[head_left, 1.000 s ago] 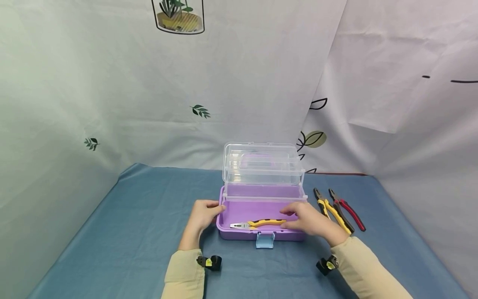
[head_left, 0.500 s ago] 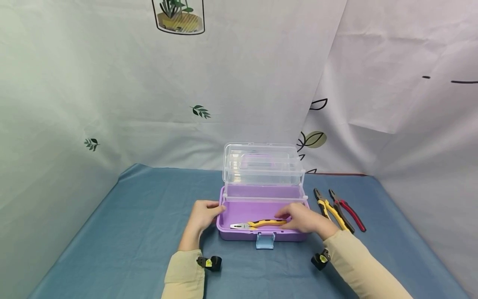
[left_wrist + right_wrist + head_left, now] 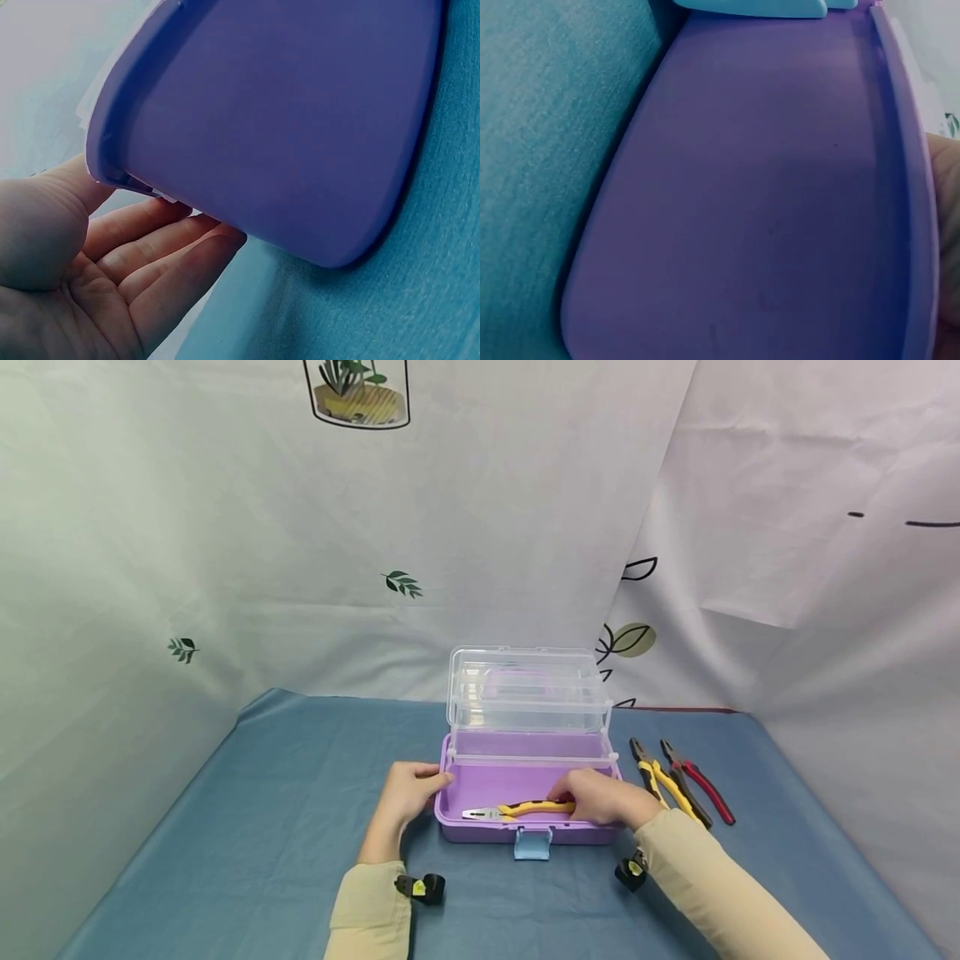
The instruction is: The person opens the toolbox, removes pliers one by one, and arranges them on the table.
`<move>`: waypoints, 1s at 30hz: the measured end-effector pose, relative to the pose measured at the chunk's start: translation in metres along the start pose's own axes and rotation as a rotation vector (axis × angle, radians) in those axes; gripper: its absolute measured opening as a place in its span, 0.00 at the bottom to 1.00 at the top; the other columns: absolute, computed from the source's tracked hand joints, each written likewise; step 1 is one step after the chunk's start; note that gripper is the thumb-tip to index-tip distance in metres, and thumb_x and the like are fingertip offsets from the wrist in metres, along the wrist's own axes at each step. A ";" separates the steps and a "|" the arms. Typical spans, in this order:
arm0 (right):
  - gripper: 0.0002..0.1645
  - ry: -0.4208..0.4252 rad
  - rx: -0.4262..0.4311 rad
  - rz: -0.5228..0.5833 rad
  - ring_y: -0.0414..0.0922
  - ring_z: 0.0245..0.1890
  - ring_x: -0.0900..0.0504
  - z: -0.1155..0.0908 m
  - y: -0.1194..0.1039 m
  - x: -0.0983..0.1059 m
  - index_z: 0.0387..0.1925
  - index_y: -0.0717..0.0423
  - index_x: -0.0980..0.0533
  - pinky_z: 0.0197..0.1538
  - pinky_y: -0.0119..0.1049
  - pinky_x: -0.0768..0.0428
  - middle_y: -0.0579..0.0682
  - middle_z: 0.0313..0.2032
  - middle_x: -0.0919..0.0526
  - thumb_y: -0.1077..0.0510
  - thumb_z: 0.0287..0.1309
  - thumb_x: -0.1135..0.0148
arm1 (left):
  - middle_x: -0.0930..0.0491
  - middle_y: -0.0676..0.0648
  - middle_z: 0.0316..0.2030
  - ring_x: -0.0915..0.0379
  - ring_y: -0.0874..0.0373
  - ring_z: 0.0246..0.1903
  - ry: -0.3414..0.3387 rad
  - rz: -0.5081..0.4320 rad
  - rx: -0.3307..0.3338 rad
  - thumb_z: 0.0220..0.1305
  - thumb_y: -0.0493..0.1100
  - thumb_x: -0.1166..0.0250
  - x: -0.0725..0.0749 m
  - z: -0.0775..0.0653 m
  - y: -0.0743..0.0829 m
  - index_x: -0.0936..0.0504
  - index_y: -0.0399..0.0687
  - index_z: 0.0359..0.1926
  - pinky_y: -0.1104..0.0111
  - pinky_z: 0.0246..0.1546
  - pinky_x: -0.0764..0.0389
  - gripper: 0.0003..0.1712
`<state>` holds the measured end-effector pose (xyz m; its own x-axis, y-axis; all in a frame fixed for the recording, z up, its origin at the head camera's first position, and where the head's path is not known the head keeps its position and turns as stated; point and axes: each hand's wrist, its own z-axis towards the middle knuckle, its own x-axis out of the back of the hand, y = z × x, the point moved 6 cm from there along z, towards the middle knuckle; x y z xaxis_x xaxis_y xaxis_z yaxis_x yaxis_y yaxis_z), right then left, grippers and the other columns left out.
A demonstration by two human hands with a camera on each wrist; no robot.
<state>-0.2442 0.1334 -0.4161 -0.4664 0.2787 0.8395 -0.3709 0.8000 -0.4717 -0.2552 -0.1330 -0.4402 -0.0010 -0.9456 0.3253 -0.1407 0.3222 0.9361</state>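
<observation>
A purple toolbox (image 3: 480, 835) stands on the blue cloth, its clear lid and tray raised at the back. My left hand (image 3: 405, 793) grips its left end, thumb over the rim and fingers outside, as the left wrist view shows. Inside, along the front wall, lie pliers (image 3: 525, 809) with yellow-and-black handles, jaws to the left. My right hand (image 3: 600, 795) reaches over the front right rim and pinches the handle ends, its fingertips partly hidden. From the right wrist, the box's front wall (image 3: 742, 150) covers most of that hand.
To the right of the box, yellow-and-black pliers (image 3: 678, 789) lie beside red-and-black pliers (image 3: 712, 789), partly behind my right forearm. A light-blue latch (image 3: 532, 845) hangs down at the box's front. Pale cloth walls (image 3: 525, 527) rise behind and at both sides.
My right hand has moved left and down, and its spread thumb and fingers have closed on the pliers' handles. The left hand, the box and the pliers stay put.
</observation>
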 end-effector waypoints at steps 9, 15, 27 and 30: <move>0.15 -0.012 -0.084 -0.051 0.41 0.32 0.25 0.006 0.001 -0.003 0.42 0.49 0.17 0.42 0.39 0.23 0.41 0.32 0.20 0.66 0.52 0.35 | 0.17 0.35 0.44 0.18 0.54 0.34 -0.004 0.001 0.002 0.56 0.42 0.32 0.001 0.000 0.001 0.16 0.36 0.46 0.63 0.33 0.17 0.19; 0.16 0.002 -0.101 -0.087 0.42 0.34 0.27 0.007 0.000 -0.003 0.44 0.51 0.18 0.45 0.41 0.24 0.42 0.34 0.20 0.65 0.52 0.35 | 0.17 0.35 0.44 0.18 0.55 0.33 -0.003 0.001 -0.006 0.56 0.42 0.32 0.000 0.001 0.000 0.17 0.35 0.46 0.64 0.33 0.17 0.18; 0.16 -0.012 -0.065 -0.206 0.41 0.34 0.28 0.012 -0.004 -0.005 0.42 0.50 0.19 0.45 0.39 0.23 0.42 0.34 0.23 0.67 0.51 0.35 | 0.17 0.34 0.43 0.18 0.54 0.33 -0.001 0.002 -0.006 0.55 0.42 0.32 0.000 0.001 -0.001 0.17 0.34 0.46 0.64 0.32 0.16 0.19; 0.15 -0.009 -0.050 -0.205 0.40 0.33 0.27 0.011 -0.004 -0.004 0.40 0.50 0.18 0.45 0.39 0.23 0.41 0.33 0.23 0.67 0.51 0.35 | 0.17 0.35 0.44 0.18 0.54 0.33 0.000 0.008 -0.006 0.55 0.42 0.31 0.000 0.001 -0.001 0.17 0.35 0.46 0.64 0.33 0.16 0.19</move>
<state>-0.2498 0.1231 -0.4206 -0.3923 0.1033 0.9140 -0.4187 0.8647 -0.2775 -0.2563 -0.1328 -0.4411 -0.0019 -0.9431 0.3325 -0.1350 0.3297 0.9344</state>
